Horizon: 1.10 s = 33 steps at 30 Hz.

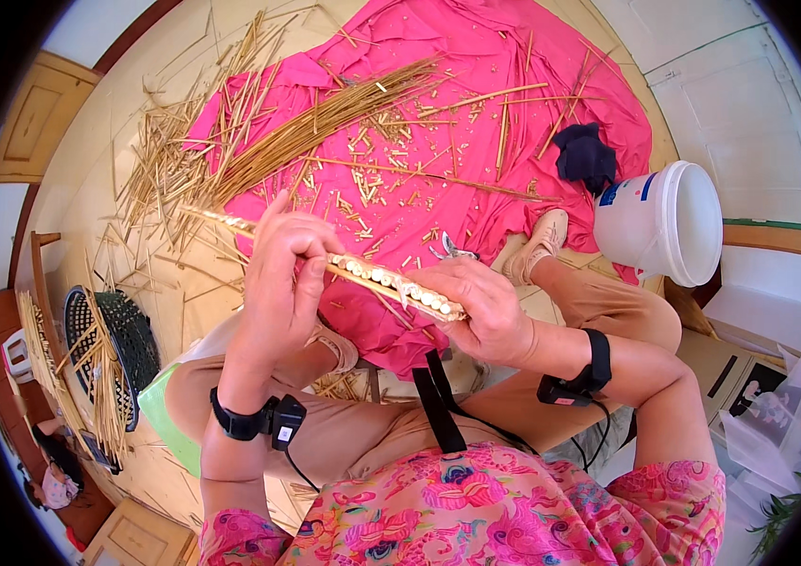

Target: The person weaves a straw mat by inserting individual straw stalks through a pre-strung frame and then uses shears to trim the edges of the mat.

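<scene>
Across my lap, both hands hold up a narrow panel of straw-coloured stalks (391, 280) laid side by side. The pale round cut ends of several stalks line its upper edge. My left hand (285, 269) is closed round the middle of the panel, its thumb along the near side. At the right end, my right hand (480, 307) grips the panel with fingers bent over it; its fingertips are partly hidden. A light strand or tie hangs at the panel between the hands. Just beyond my right hand, pruning shears (452, 247) lie on the pink cloth (476, 57).
A long bundle of thin stalks (325, 123) and many short cut pieces (367, 184) lie on the cloth. To the right stand a white bucket (694, 224) and dark fabric (585, 157). A dark basket (132, 330) with stalks is at left. Another person (59, 472) is far left.
</scene>
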Tool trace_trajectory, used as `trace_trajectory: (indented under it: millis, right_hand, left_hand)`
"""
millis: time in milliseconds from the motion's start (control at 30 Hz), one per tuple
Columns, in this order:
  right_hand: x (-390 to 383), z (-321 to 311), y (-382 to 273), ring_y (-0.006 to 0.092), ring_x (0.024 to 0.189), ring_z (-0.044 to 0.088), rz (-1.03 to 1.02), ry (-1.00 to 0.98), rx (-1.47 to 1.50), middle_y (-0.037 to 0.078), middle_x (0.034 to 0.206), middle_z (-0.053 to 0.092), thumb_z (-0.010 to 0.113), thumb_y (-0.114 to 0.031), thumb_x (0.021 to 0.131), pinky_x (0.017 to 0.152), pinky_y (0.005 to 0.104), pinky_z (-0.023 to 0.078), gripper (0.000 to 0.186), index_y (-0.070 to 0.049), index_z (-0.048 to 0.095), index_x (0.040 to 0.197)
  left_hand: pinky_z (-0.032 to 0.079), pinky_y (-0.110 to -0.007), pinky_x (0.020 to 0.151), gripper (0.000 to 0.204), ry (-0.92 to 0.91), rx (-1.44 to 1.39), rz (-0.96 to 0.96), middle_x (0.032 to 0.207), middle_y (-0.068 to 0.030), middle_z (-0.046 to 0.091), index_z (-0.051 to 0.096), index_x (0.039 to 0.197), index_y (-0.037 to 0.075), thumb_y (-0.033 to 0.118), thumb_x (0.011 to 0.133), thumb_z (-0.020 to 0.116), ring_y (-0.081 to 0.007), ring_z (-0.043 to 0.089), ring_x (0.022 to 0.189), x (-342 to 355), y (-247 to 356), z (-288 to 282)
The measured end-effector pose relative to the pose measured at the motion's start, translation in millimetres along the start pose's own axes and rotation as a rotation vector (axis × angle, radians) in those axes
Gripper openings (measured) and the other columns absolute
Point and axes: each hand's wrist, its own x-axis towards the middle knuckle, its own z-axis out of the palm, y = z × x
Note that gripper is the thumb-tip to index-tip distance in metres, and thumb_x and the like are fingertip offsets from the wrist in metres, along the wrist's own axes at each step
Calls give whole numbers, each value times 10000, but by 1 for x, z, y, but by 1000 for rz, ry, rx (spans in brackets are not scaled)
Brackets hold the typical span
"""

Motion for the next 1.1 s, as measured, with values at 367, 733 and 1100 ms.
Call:
trace_trajectory:
  millis: [367, 733, 1100]
  right_hand:
    - [-38, 24, 88, 344, 990, 685, 305, -637, 361, 207, 1170, 681, 741, -158, 797, 858, 402, 550, 606, -32, 562, 1362]
    - [21, 39, 343, 366, 949, 693, 643, -539, -734, 192, 1015, 691, 638, -151, 877, 792, 474, 568, 259, -88, 674, 1126]
    - [15, 100, 383, 330, 1050, 647, 351, -538, -792, 149, 1058, 634, 603, -103, 882, 749, 455, 575, 87, -69, 667, 930]
  left_hand:
    - [429, -497, 1048, 140, -337, 237, 45, 907, -104, 575, 549, 965, 58, 58, 853, 634, -311, 592, 933, -17, -38, 43]
    - [439, -460, 974, 200, -488, 154, -90, 917, -88, 586, 547, 954, 67, 73, 808, 684, -286, 593, 928, -23, -23, 64]
    - [448, -434, 966, 168, -578, 139, -106, 962, -82, 589, 553, 952, 65, 124, 843, 666, -275, 579, 958, -20, -20, 49]
